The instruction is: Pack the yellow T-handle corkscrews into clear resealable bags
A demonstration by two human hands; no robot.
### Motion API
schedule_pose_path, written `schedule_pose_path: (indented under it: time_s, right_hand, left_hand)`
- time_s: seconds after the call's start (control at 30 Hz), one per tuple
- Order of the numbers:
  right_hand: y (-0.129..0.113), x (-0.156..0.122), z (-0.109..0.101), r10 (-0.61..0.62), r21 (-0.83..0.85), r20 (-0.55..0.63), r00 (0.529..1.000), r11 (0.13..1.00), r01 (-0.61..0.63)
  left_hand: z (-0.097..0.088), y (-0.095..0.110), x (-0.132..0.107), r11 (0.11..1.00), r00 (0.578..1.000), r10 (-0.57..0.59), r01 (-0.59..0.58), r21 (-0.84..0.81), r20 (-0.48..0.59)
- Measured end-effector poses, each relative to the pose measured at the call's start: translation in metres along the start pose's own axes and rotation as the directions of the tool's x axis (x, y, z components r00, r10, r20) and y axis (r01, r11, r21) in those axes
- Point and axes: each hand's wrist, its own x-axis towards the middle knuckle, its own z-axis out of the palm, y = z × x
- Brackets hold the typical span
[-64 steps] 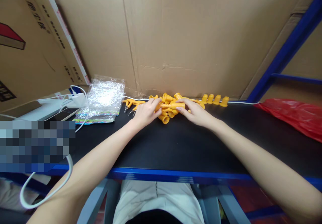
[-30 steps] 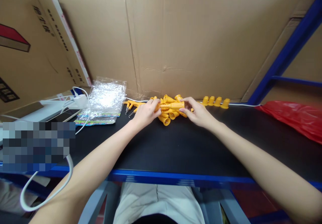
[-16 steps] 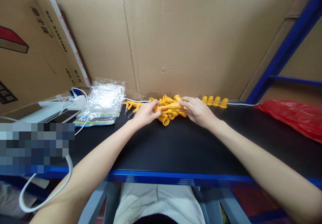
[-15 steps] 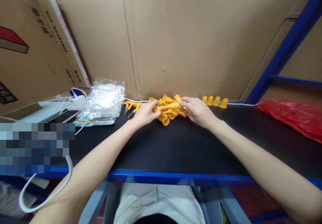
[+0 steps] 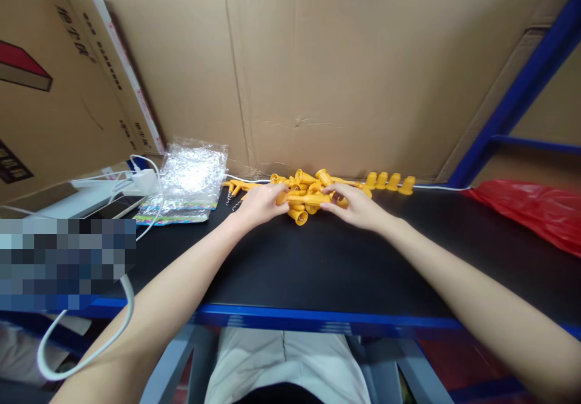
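Observation:
A heap of small yellow plastic parts (image 5: 305, 181) lies at the back of the black tabletop (image 5: 318, 259), against the cardboard wall. My left hand (image 5: 259, 203) and my right hand (image 5: 354, 203) both pinch one long yellow piece (image 5: 305, 199) held level just in front of the heap, one hand at each end. Yellow claw-shaped pieces with metal hooks (image 5: 236, 187) lie left of the heap. A short row of yellow caps (image 5: 390, 181) stands upright to its right.
A stack of clear plastic bags (image 5: 190, 177) lies at the left, beside a white charger and cable (image 5: 136, 177) and a phone (image 5: 113, 205). A red plastic bag (image 5: 531, 210) sits at the right. Cardboard sheets (image 5: 345, 71) close off the back; a blue shelf post (image 5: 512, 95) rises at right.
Both hands have stayed on the long yellow piece, drawing it slightly nearer and lower in front of the heap. My right fingers shifted from over the heap to the piece's right end.

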Motion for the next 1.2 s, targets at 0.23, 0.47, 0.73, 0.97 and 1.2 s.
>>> schedule_pose_path:
  time_s: [0.23,0.47,0.73,0.97,1.2]
  right_hand:
    - [0.007,0.0,0.017,0.157,0.461,0.082,0.984,0.869,-0.178]
    - [0.001,0.0,0.013,0.091,0.276,-0.022,0.996,0.958,-0.082]
    - [-0.005,0.0,0.008,-0.082,-0.025,-0.154,0.985,0.997,0.079]
    - [0.003,-0.001,0.01,-0.222,-0.145,-0.163,0.961,0.969,0.199]
    - [0.002,0.002,-0.008,-0.221,-0.27,-0.08,0.972,0.943,0.193]
  left_hand:
    - [0.0,0.007,-0.002,0.987,0.993,0.021,-0.002,0.161,-0.119]
    - [-0.005,0.003,-0.001,0.99,0.985,0.064,-0.043,0.132,-0.159]
    - [-0.009,0.004,0.001,0.994,0.978,0.085,-0.068,0.091,-0.192]
    - [-0.009,0.001,0.003,0.994,0.977,0.086,-0.097,-0.046,-0.194]
    - [-0.009,0.006,0.003,0.981,0.998,-0.055,0.05,-0.187,-0.023]
